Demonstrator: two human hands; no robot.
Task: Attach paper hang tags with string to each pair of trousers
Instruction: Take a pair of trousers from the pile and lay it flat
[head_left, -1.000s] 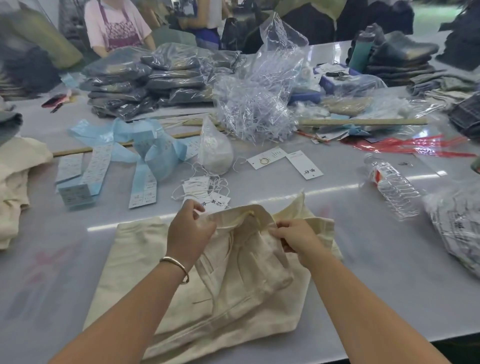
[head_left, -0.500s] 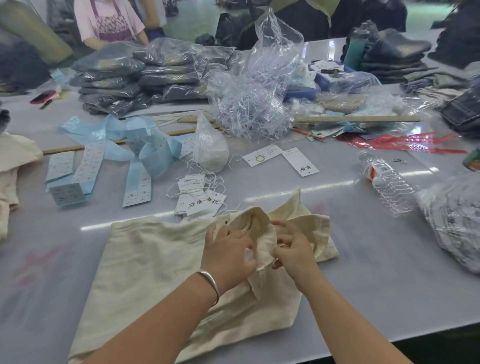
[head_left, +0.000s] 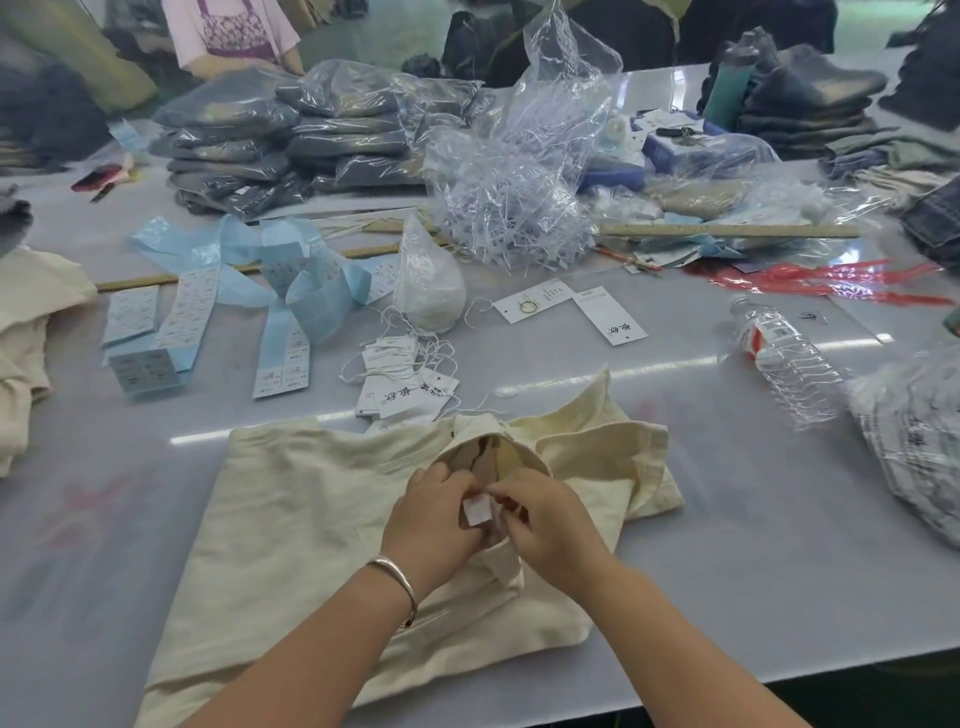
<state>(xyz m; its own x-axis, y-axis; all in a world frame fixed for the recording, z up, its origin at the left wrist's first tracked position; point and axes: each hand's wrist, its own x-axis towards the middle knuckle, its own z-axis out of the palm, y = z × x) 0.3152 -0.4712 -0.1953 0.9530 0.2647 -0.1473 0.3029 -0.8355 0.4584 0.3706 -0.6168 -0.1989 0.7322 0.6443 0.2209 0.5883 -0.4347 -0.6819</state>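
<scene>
Cream trousers (head_left: 291, 499) spread flat on the grey desk (head_left: 727, 545), waistband bunched up and open at centre. Left hand (head_left: 434, 525) and right hand (head_left: 550, 525) together over that opening, fingertips meeting on a small white label (head_left: 478, 510), both pinching it; possibly a sewn-in label rather than a hang tag, too blurred to tell. Silver bangle (head_left: 397, 577) on the left wrist. Just beyond the waistband, a loose heap of paper hang tags (head_left: 400, 387) with white string, touching the trousers' far edge. Farther back, a clear bag of white string (head_left: 431, 283), two single tags (head_left: 576, 312) lying flat, blue label strips (head_left: 280, 291) to the left. Plastic water bottle (head_left: 784, 358) on its side at right. Bagged dark garments (head_left: 291, 140) stacked along the far side.
</scene>
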